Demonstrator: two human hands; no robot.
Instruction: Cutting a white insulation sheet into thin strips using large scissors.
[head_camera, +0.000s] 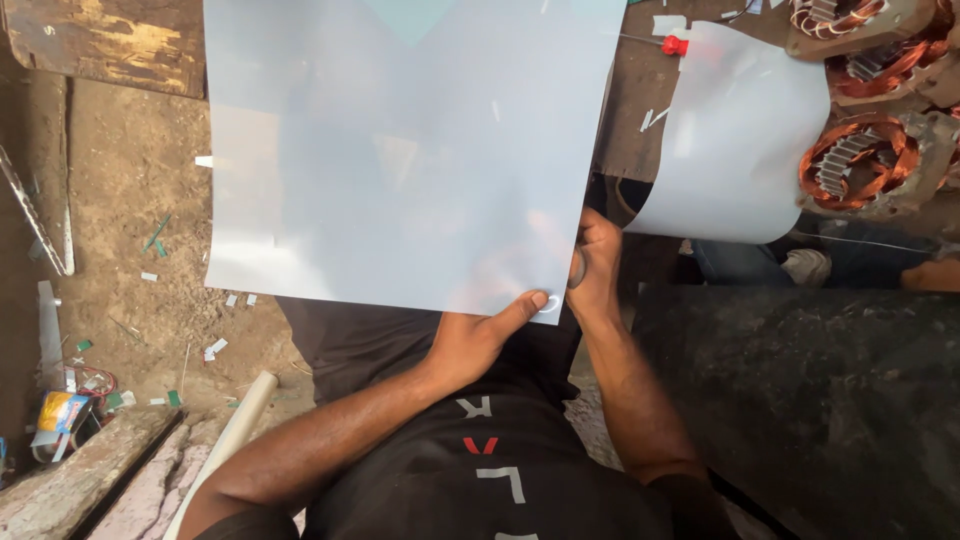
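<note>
A large pale translucent plastic sheet is held flat in front of me, filling the upper middle of the view. My left hand pinches its near edge, thumb on top near the right corner. My right hand grips the sheet's near right corner, fingers partly hidden behind it. Something dark shows in that hand beside the sheet's edge; what it is cannot be made out.
A second curled white sheet lies at right beside copper-wound motor stators. A dark slab sits at lower right. Dirt floor with scraps at left, a white tube, and a wooden board at top left.
</note>
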